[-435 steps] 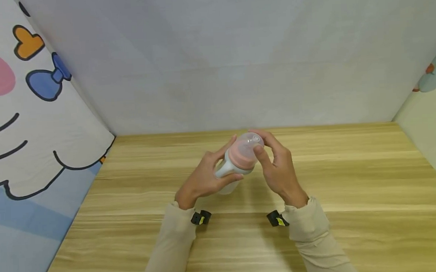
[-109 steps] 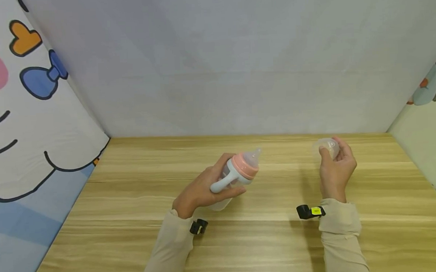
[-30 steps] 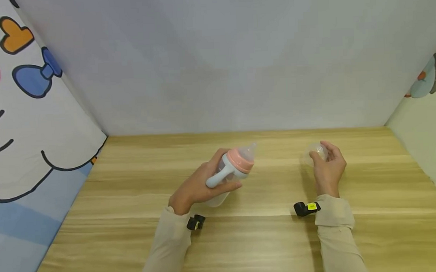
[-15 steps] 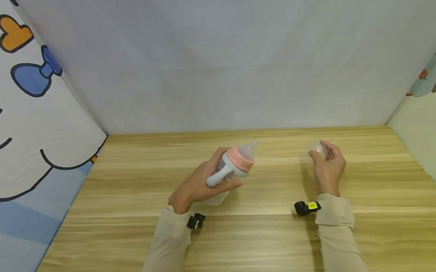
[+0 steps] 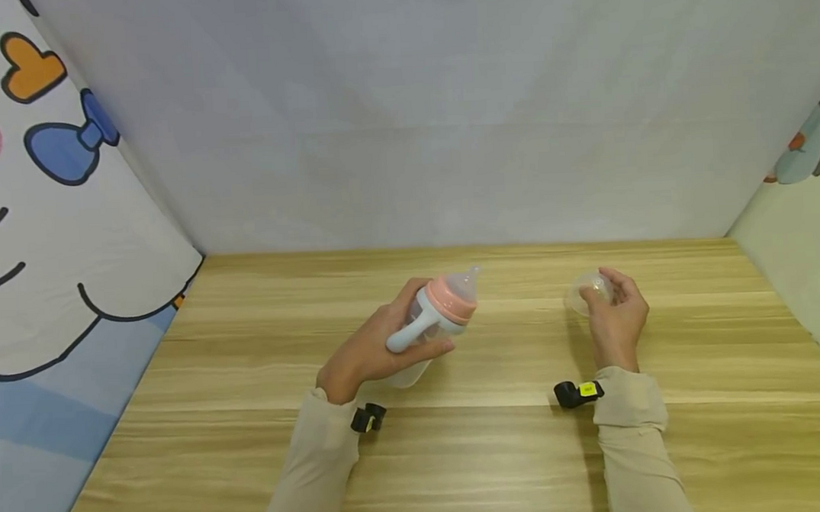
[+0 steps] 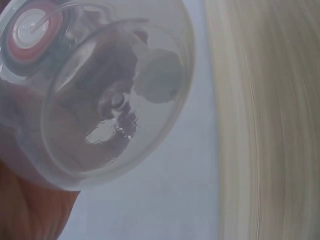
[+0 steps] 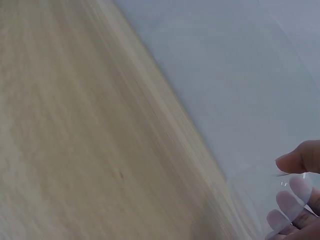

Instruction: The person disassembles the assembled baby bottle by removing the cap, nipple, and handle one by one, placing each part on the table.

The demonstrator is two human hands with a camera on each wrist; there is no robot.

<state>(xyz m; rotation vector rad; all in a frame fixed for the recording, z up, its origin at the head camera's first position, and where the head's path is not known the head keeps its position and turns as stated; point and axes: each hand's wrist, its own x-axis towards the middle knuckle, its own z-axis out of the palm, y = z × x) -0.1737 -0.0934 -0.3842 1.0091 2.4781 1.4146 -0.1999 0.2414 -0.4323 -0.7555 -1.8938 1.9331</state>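
- The baby bottle point(image 5: 436, 316) is over the middle of the wooden table point(image 5: 502, 466), held at a slant in the person's left hand point(image 5: 373, 349), its base point(image 6: 115, 100) tipped up enough to show in the left wrist view.
- Its long axis runs diagonally: the teat point(image 5: 464, 284) points away from the person and to the right, while the base lies back toward the near left.
- It's a see-through bottle with a glossy pink collar point(image 5: 452, 301) under a clear, milky teat; a pale blue handle point(image 5: 413, 332) slopes back from the ring below the collar.
- The left hand is wrapped round the body, thumb on the near side and fingers on the far side.
- Well apart on the right, the right hand point(image 5: 619, 319) pinches a clear domed cap point(image 5: 580, 294) between thumb and fingers; I can't tell whether the cap touches the table.
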